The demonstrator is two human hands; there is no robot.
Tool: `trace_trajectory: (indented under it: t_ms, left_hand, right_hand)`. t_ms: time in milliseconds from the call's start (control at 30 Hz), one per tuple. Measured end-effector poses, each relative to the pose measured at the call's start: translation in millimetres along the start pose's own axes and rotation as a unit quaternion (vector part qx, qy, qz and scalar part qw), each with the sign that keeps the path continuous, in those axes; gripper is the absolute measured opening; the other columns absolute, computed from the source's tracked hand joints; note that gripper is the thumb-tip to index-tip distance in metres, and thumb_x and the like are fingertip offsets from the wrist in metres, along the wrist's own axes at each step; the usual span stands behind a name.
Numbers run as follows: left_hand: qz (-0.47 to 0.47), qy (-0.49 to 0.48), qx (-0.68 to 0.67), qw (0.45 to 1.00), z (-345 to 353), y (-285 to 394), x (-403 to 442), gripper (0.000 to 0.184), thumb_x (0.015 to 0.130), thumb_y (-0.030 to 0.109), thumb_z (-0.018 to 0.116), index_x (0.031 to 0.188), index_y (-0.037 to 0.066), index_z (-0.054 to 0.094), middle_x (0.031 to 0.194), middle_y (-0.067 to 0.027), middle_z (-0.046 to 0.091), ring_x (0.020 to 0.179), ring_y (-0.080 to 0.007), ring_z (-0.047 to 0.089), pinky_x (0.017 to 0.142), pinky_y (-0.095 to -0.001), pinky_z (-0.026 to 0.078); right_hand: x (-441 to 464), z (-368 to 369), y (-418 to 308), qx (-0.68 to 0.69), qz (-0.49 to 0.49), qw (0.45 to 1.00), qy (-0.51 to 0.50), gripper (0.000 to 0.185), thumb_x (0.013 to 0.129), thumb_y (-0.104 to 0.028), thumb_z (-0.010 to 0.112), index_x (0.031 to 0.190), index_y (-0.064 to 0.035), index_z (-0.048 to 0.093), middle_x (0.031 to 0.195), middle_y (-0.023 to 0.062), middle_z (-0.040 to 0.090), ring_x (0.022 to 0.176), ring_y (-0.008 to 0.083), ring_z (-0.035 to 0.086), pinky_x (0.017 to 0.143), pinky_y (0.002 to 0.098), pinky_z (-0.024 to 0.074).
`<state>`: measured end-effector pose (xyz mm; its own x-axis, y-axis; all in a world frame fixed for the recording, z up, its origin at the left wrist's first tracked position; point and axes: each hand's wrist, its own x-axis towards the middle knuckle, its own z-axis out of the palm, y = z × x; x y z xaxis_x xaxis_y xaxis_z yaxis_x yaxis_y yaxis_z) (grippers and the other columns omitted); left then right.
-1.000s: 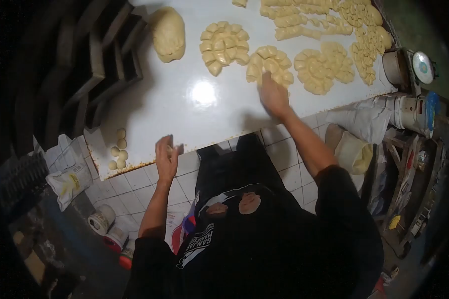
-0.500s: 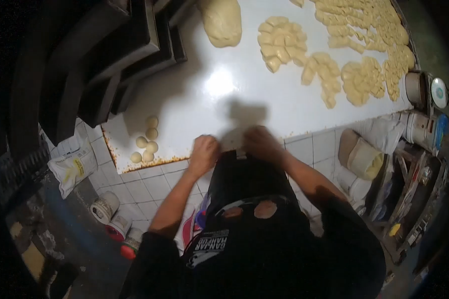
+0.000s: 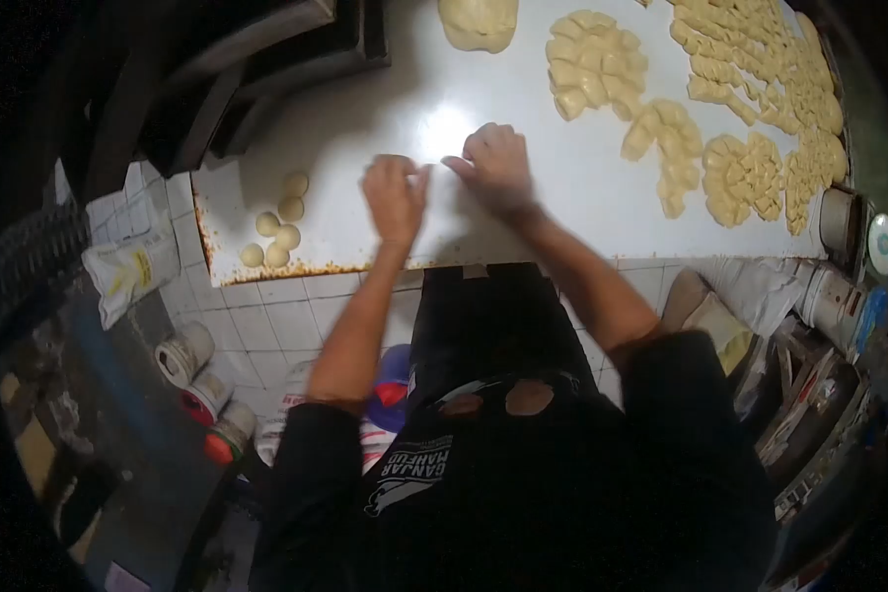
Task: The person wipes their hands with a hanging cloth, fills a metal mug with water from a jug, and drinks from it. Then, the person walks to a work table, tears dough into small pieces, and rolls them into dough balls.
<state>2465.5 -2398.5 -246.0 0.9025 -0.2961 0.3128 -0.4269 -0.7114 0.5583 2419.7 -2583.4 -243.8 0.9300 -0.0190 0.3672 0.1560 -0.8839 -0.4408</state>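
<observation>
My left hand (image 3: 395,200) is over the white tabletop (image 3: 335,128), its fingers curled down and its thumb pointing right. To its right, my right hand (image 3: 498,170) has its fingers bent under and its thumb stretched toward the left one. A narrow gap lies between the two thumbs. Whatever the curled fingers may hold is hidden from above. Several small round dough balls (image 3: 287,236) lie left of my left hand near the rusty table edge. Beyond my right hand rests a cluster of cut dough pieces (image 3: 592,64).
A large dough lump (image 3: 479,22) sits at the far side. More dough pieces (image 3: 745,178) and dough strips (image 3: 730,59) cover the table's right part. Dark metal trays (image 3: 296,79) jut over the left side. Buckets (image 3: 185,353) and a white sack (image 3: 133,266) stand lower left.
Both hands have moved from the near table edge forward over the tabletop. The camera view has shifted, so the dough and table appear higher in the picture.
</observation>
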Motion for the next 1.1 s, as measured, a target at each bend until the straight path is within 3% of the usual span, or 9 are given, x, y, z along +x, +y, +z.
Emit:
trace_trajectory:
  t_ms: [267,400,500,567,633,800,833,933,1100]
  left_hand:
    - [0.037,-0.120,0.083,0.989,-23,-42,-62,0.017,0.087,0.022,0.072,0.090,0.008,0.063,0.092,-0.0149,0.061,0.091,-0.0366,0.056,0.082,-0.0515,0.043]
    - [0.024,-0.043,-0.054,0.997,2,0,-93,0.010,0.088,0.017,0.068,0.083,0.008,0.064,0.095,-0.0159,0.062,0.090,-0.0363,0.057,0.079,-0.0483,0.043]
    - [0.051,-0.197,-0.129,0.971,-49,-70,-77,0.016,0.087,0.016,0.067,0.074,0.008,0.064,0.096,-0.0162,0.062,0.093,-0.0356,0.059,0.074,-0.0487,0.045]
    - [0.163,0.064,0.148,0.973,-26,-67,-35,0.010,0.087,0.015,0.064,0.080,0.009,0.063,0.083,-0.0119,0.060,0.078,-0.0329,0.058,0.070,-0.0463,0.044]
    - [-0.010,0.093,0.066,0.993,9,-15,-36,0.005,0.089,0.014,0.063,0.089,0.009,0.062,0.088,-0.0118,0.059,0.080,-0.0330,0.058,0.074,-0.0475,0.044]
    - [-0.082,-0.081,-0.099,0.988,-36,-65,-86,0.015,0.082,0.020,0.077,0.084,0.009,0.066,0.093,-0.0126,0.068,0.094,-0.0347,0.064,0.085,-0.0459,0.049]
    - [0.030,-0.168,0.228,0.959,-47,-62,-57,0.015,0.084,0.018,0.075,0.087,0.008,0.065,0.096,-0.0124,0.067,0.093,-0.0334,0.063,0.082,-0.0454,0.048]
    - [0.041,0.143,0.012,0.989,-14,-24,-31,0.017,0.084,0.019,0.073,0.087,0.006,0.062,0.093,-0.0127,0.062,0.091,-0.0318,0.060,0.078,-0.0459,0.047]
    - [0.008,-0.215,0.138,0.967,-53,-46,-77,0.016,0.085,0.021,0.073,0.088,0.008,0.064,0.094,-0.0128,0.065,0.092,-0.0314,0.062,0.080,-0.0466,0.049]
  right_hand:
    - [-40,-4,38,-0.036,-0.132,0.948,-0.287,0.024,0.081,-0.027,0.076,0.076,-0.0090,0.061,0.078,0.0114,0.056,0.077,0.0338,0.054,0.069,0.0466,0.0416]
    - [-47,9,-15,-0.021,0.009,0.965,-0.260,0.027,0.080,-0.032,0.077,0.075,-0.0102,0.062,0.086,0.0101,0.058,0.086,0.0298,0.056,0.073,0.0424,0.0446]
    - [-34,-27,43,0.057,-0.204,0.959,-0.186,0.027,0.081,-0.033,0.078,0.081,-0.0105,0.063,0.090,0.0103,0.058,0.087,0.0305,0.056,0.075,0.0449,0.0441]
    - [14,-10,25,0.012,-0.172,0.977,-0.123,0.032,0.083,-0.036,0.077,0.085,-0.0073,0.063,0.091,0.0131,0.056,0.089,0.0335,0.053,0.078,0.0458,0.0420]
    - [5,18,-5,-0.027,0.005,0.991,-0.131,0.031,0.082,-0.034,0.078,0.085,-0.0069,0.062,0.094,0.0137,0.058,0.093,0.0344,0.054,0.082,0.0462,0.0426]
    - [-20,-22,48,0.056,-0.169,0.966,-0.189,0.027,0.081,-0.028,0.081,0.083,-0.0094,0.062,0.094,0.0123,0.060,0.091,0.0332,0.056,0.080,0.0472,0.0435]
    - [-1,-20,51,-0.002,-0.159,0.968,-0.195,0.026,0.082,-0.028,0.080,0.083,-0.0094,0.062,0.092,0.0122,0.059,0.089,0.0330,0.055,0.078,0.0470,0.0426]
    - [4,12,15,0.026,-0.064,0.990,-0.121,0.028,0.083,-0.029,0.080,0.083,-0.0070,0.063,0.090,0.0133,0.059,0.088,0.0340,0.053,0.079,0.0472,0.0403]
    - [-18,-30,64,0.088,-0.144,0.976,-0.139,0.028,0.080,-0.024,0.083,0.081,-0.0066,0.061,0.086,0.0104,0.059,0.087,0.0346,0.054,0.079,0.0493,0.0401]
